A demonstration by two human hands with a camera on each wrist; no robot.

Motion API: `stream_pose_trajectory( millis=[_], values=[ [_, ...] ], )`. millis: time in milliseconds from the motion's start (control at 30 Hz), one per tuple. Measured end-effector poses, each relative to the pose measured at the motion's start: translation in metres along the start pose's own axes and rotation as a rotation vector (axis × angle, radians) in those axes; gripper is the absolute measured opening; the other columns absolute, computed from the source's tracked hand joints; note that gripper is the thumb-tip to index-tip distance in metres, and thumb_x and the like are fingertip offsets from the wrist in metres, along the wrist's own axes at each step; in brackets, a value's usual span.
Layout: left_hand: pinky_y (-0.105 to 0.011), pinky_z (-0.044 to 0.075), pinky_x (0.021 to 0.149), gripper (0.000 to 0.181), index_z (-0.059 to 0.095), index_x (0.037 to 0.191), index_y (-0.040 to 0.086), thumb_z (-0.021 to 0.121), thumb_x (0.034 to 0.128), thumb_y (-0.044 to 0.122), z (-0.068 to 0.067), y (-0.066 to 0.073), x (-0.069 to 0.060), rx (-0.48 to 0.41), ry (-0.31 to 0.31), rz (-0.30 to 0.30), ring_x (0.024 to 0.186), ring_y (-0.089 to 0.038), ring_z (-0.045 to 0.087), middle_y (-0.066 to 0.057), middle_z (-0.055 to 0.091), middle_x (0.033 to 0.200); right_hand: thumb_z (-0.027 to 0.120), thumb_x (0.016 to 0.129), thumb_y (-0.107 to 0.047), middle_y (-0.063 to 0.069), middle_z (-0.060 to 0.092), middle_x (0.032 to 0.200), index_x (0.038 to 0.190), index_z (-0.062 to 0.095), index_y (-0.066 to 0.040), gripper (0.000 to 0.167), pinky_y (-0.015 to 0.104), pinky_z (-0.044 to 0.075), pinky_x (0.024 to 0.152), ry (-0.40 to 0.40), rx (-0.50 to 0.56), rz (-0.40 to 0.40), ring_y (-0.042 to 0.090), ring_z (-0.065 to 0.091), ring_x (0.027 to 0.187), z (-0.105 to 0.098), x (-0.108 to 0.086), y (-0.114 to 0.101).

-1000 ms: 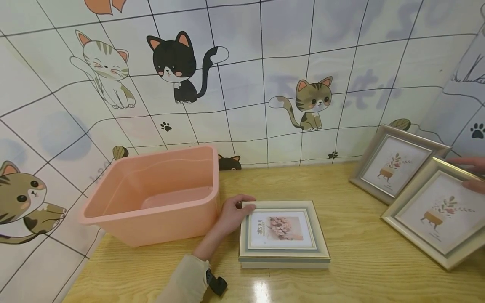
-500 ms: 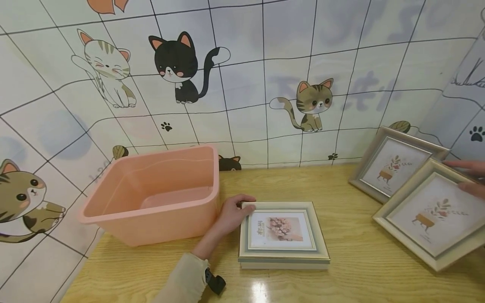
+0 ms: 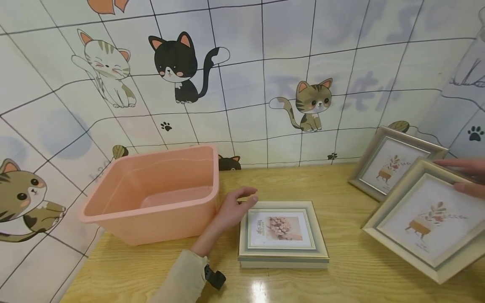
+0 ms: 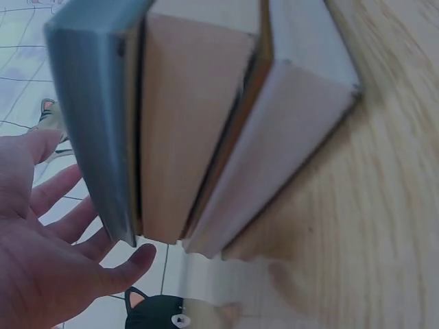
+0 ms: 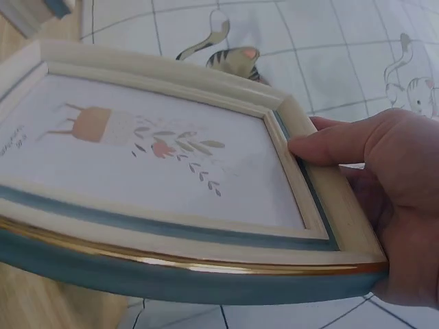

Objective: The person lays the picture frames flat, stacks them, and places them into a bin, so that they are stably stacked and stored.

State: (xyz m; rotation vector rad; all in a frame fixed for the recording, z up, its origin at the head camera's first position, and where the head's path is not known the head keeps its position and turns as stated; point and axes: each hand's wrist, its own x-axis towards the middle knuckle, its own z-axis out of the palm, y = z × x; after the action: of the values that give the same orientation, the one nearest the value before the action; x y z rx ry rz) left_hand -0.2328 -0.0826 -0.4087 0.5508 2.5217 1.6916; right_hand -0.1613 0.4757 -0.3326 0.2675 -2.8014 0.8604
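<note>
My right hand (image 3: 469, 176) grips the edge of a cream picture frame (image 3: 417, 252) with a blue-green inner band and a plant-pot print. In the right wrist view the thumb lies on the frame's front and the fingers go behind it. The held frame is tilted and partly covers another picture frame (image 3: 363, 170) leaning at the back right. My left hand (image 3: 234, 209) is at the far left corner of a stack of picture frames (image 3: 284, 253), the top one showing pink flowers. In the left wrist view its fingers (image 4: 58, 188) are loosely spread beside the stacked frames (image 4: 192, 130).
A pink plastic tub (image 3: 151, 221) stands on the wooden table (image 3: 303, 183) left of the stack, close to my left forearm. Behind the table hangs a cat-printed wall covering (image 3: 246, 84). A black wrist strap (image 3: 215, 277) is on my left sleeve.
My right hand has brought the held picture frame to the left and nearer. My left hand has loosened from the stack's corner and risen slightly. The stack and tub stay put.
</note>
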Motion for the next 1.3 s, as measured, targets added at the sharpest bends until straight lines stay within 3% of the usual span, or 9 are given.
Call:
stream_pose_trajectory(
  millis=[133,233,267,367,433,567,800,1033,1300],
  values=[
    [-0.049,0.047,0.104,0.037,0.066,0.135,0.010,0.064,0.1030,0.028,0.000,0.009,-0.002,0.003,0.013,0.036,0.130,-0.028,0.054,-0.007,0.063,0.137,0.063,0.095,0.010,-0.035,0.059,0.096,0.160,0.038,-0.033,0.082,0.035,0.053,0.043,0.042,0.038,-0.023,0.007,0.067,0.062,0.002,-0.001,-0.027],
    [-0.050,0.043,0.108,0.038,0.065,0.136,0.011,0.065,0.1023,0.028,0.002,0.018,-0.004,0.008,0.010,0.072,0.131,-0.024,0.054,-0.004,0.063,0.138,0.066,0.097,0.003,-0.039,0.055,0.100,0.160,0.037,-0.029,0.077,0.035,0.055,0.047,0.047,0.027,0.000,0.002,0.067,0.069,0.003,-0.002,-0.042],
    [-0.050,0.041,0.109,0.038,0.065,0.137,0.012,0.066,0.1021,0.028,0.003,0.021,-0.005,0.012,0.006,0.086,0.132,-0.022,0.053,-0.003,0.063,0.139,0.066,0.097,0.003,-0.033,0.059,0.103,0.160,0.038,-0.027,0.076,0.034,0.055,0.048,0.054,0.032,-0.003,-0.001,0.066,0.071,0.004,-0.002,-0.047],
    [-0.051,0.036,0.114,0.039,0.064,0.139,0.015,0.066,0.1021,0.027,0.005,0.031,-0.007,0.016,-0.007,0.126,0.135,-0.021,0.051,-0.001,0.061,0.141,0.067,0.094,0.009,-0.036,0.055,0.110,0.158,0.042,-0.024,0.077,0.028,0.054,0.050,0.104,0.065,-0.059,-0.011,0.061,0.079,0.009,0.000,-0.062],
    [-0.052,0.035,0.115,0.040,0.063,0.140,0.016,0.066,0.1020,0.027,0.006,0.038,-0.009,0.022,-0.013,0.150,0.136,-0.021,0.050,0.001,0.060,0.143,0.065,0.090,0.017,-0.034,0.057,0.115,0.156,0.047,-0.020,0.077,0.023,0.053,0.051,0.143,0.142,-0.126,-0.013,0.060,0.082,0.012,0.001,-0.073],
    [-0.050,0.036,0.114,0.041,0.062,0.142,0.017,0.065,0.1020,0.027,0.008,0.053,-0.012,0.030,-0.032,0.196,0.137,-0.019,0.049,0.004,0.059,0.144,0.063,0.089,0.022,-0.036,0.057,0.118,0.151,0.053,-0.015,0.073,0.016,0.051,0.055,0.184,0.244,-0.178,-0.013,0.062,0.086,0.020,0.000,-0.095],
    [-0.044,0.038,0.113,0.041,0.060,0.142,0.014,0.064,0.1025,0.023,0.013,0.075,-0.015,0.042,-0.059,0.303,0.137,-0.015,0.048,0.002,0.058,0.145,0.068,0.093,0.009,-0.033,0.063,0.113,0.151,0.053,-0.018,0.065,0.021,0.053,0.055,0.173,0.274,-0.074,-0.003,0.067,0.081,0.028,0.000,-0.125],
    [-0.042,0.039,0.114,0.041,0.059,0.142,0.008,0.064,0.1024,0.017,0.019,0.089,-0.015,0.007,-0.080,0.419,0.135,-0.014,0.050,-0.005,0.059,0.144,0.072,0.095,0.000,-0.020,0.070,0.115,0.151,0.054,-0.018,0.062,0.022,0.055,0.063,0.111,0.356,0.030,0.000,0.067,0.093,0.036,0.000,-0.142],
    [-0.042,0.040,0.113,0.044,0.057,0.144,0.008,0.065,0.1015,0.016,0.028,0.097,-0.012,-0.003,-0.103,0.477,0.134,-0.012,0.050,-0.005,0.060,0.143,0.069,0.093,0.008,-0.017,0.072,0.113,0.148,0.057,-0.019,0.063,0.024,0.056,0.060,0.060,0.433,-0.073,0.004,0.069,0.087,0.049,0.003,-0.147]
  ],
)
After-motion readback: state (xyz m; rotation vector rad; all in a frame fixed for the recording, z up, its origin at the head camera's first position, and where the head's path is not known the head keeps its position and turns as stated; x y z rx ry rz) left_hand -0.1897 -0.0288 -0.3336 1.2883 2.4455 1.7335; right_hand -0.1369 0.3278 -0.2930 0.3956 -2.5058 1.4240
